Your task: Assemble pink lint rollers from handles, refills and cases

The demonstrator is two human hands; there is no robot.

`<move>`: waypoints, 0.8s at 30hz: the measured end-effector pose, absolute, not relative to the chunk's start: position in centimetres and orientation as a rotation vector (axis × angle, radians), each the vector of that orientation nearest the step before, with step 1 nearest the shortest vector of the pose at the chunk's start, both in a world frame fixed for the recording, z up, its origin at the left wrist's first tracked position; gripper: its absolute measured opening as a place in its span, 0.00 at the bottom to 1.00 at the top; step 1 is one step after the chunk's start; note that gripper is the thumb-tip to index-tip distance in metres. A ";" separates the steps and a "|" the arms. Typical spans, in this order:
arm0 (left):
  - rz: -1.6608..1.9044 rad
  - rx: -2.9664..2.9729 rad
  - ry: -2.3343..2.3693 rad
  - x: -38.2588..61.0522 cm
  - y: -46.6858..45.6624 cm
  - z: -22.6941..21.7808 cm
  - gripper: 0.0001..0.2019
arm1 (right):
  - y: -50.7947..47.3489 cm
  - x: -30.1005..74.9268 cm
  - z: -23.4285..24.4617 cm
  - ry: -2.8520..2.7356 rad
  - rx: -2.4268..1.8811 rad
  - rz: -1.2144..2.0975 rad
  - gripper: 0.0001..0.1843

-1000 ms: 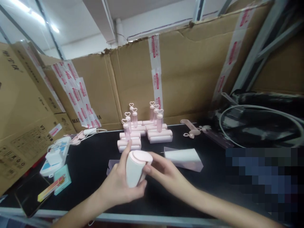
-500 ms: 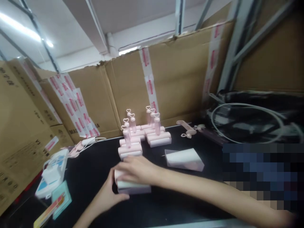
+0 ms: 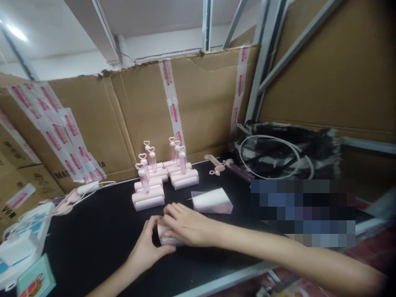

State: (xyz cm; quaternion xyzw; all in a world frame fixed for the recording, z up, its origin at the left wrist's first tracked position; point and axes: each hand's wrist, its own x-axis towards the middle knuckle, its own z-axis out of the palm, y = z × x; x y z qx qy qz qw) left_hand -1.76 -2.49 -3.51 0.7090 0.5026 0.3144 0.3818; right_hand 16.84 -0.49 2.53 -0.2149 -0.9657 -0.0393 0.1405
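Between my hands, low over the black tabletop (image 3: 93,243), is a pale pink lint roller (image 3: 163,234), mostly hidden by my fingers. My left hand (image 3: 151,243) curls around its left end, thumb below and fingers above. Across its top lies my right hand (image 3: 188,225), with the fingers bent down over it. Just behind stand several pink lint rollers (image 3: 148,198) in two rows, their clear handles upright with heart-shaped loops on top. A white, wedge-shaped piece in a clear cover (image 3: 213,201) lies beyond my right hand.
Cardboard sheets (image 3: 204,107) with red-printed tape wall off the back. At left are a white power strip (image 3: 43,218) with a plug and cables, and a teal card (image 3: 37,276). Loose pink parts (image 3: 215,163) and a coiled white cable (image 3: 269,156) sit at the back right.
The view has swung to the right, so everything sits further left. My hands have shifted slightly towards me relative to the standing rollers, and the held roller is now more covered by my fingers.
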 end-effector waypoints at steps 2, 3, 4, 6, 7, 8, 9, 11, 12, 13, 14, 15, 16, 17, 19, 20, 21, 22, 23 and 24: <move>0.823 1.832 1.284 -1.8 -2.8 -3.6 0.28 | 0.2 18.1 3.9 -2.701 -0.628 -0.008 0.16; 0.827 1.844 1.288 -1.9 -3.0 -3.6 0.27 | 1.0 19.0 4.8 -2.635 -0.686 0.015 0.15; 0.823 1.856 1.290 -2.0 -3.3 -3.7 0.28 | 2.2 20.2 5.7 -2.572 -0.795 0.013 0.14; 0.795 1.868 1.282 -2.1 -3.6 -3.7 0.30 | 5.4 23.2 7.2 -2.424 -1.160 -0.097 0.13; 0.782 1.868 1.278 -2.2 -3.6 -3.8 0.32 | 7.3 24.9 7.6 -2.412 -1.377 -0.158 0.13; 0.772 1.866 1.276 -2.3 -3.6 -3.8 0.34 | 9.0 26.7 7.6 -2.399 -1.489 -0.176 0.12; 0.766 1.865 1.274 -2.3 -3.6 -3.9 0.35 | 10.6 28.3 7.4 -2.406 -1.566 -0.174 0.11; 0.766 1.865 1.273 -2.4 -3.4 -4.0 0.36 | 13.1 31.1 6.3 -2.395 -1.713 -0.172 0.12; 0.766 1.866 1.271 -2.4 -3.3 -4.1 0.36 | 13.9 32.2 5.7 -2.374 -1.777 -0.176 0.13; 0.765 1.867 1.265 -2.3 -3.3 -4.2 0.36 | 14.6 33.1 5.1 -2.345 -1.835 -0.184 0.14; 0.768 1.868 1.261 -2.3 -3.3 -4.2 0.36 | 15.0 33.8 4.7 -2.313 -1.884 -0.195 0.14; 0.779 1.866 1.262 -2.3 -3.4 -4.3 0.35 | 15.4 34.4 4.6 -2.285 -1.923 -0.206 0.14; 0.797 1.863 1.268 -2.2 -3.4 -4.4 0.35 | 15.8 34.9 4.6 -2.265 -1.954 -0.216 0.13; 0.820 1.860 1.279 -2.1 -3.5 -4.5 0.34 | 16.1 35.4 4.7 -2.252 -1.979 -0.225 0.13; 0.866 1.856 1.301 -1.9 -3.6 -4.7 0.33 | 16.8 36.3 5.1 -2.239 -2.032 -0.232 0.12; 0.880 1.856 1.308 -1.8 -3.7 -4.8 0.32 | 17.2 36.7 5.3 -2.227 -2.072 -0.229 0.12; 0.880 1.861 1.310 -1.8 -3.6 -4.9 0.31 | 17.5 37.1 5.3 -2.207 -2.122 -0.222 0.14; 0.876 1.865 1.309 -1.8 -3.6 -4.9 0.31 | 17.8 37.4 5.1 -2.182 -2.175 -0.211 0.15; 0.870 1.869 1.309 -1.8 -3.6 -4.9 0.30 | 17.9 37.6 4.7 -2.156 -2.224 -0.200 0.16; 0.860 1.873 1.309 -1.8 -3.6 -4.8 0.30 | 18.0 37.7 4.1 -2.133 -2.252 -0.194 0.16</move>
